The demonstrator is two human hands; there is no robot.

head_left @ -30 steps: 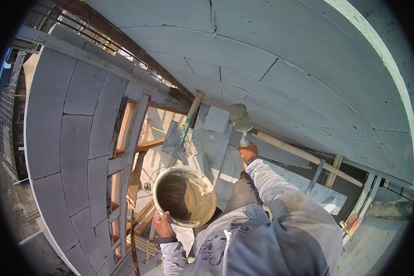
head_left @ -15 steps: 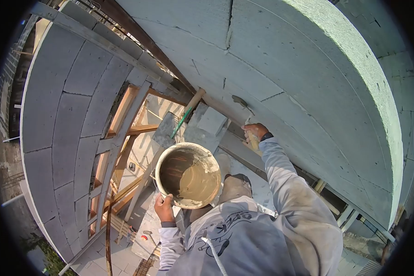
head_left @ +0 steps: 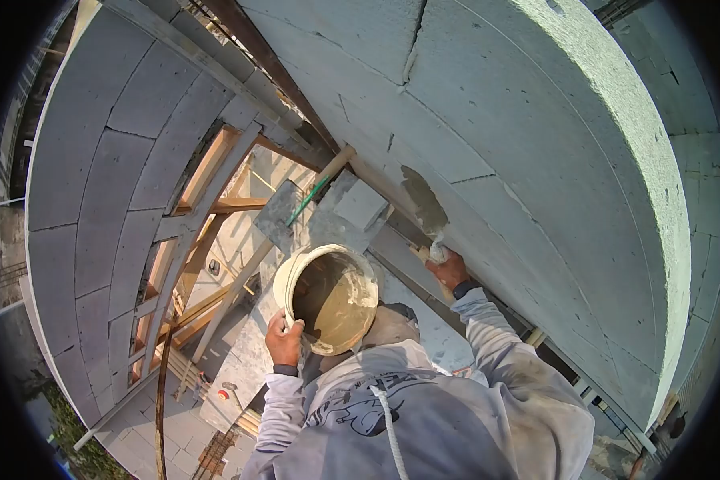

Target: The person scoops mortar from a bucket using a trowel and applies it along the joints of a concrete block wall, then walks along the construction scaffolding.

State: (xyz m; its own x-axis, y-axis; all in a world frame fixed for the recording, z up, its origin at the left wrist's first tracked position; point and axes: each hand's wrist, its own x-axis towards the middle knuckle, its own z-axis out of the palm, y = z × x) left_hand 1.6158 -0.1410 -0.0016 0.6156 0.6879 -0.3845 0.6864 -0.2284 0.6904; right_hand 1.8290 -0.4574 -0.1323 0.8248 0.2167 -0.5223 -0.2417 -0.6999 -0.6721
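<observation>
My left hand is closed on the near-left rim of a pale bucket. Grey-brown wet mortar sits inside, and the bucket is tilted in front of my body. Out to the right, my right hand is wrapped round the light-coloured handle of a trowel, whose blade is mostly hidden and close to the block wall. Just beyond the trowel, a dark wet patch of mortar covers part of that wall.
Another block wall with wood-framed openings rises on the left. Pale blocks and a green stick lie below in the corner. A hammer-like tool with a red part rests lower left.
My right hand has moved down and nearer to me along the wall, and the mortar patch has grown longer. The bucket has tipped further towards the right.
</observation>
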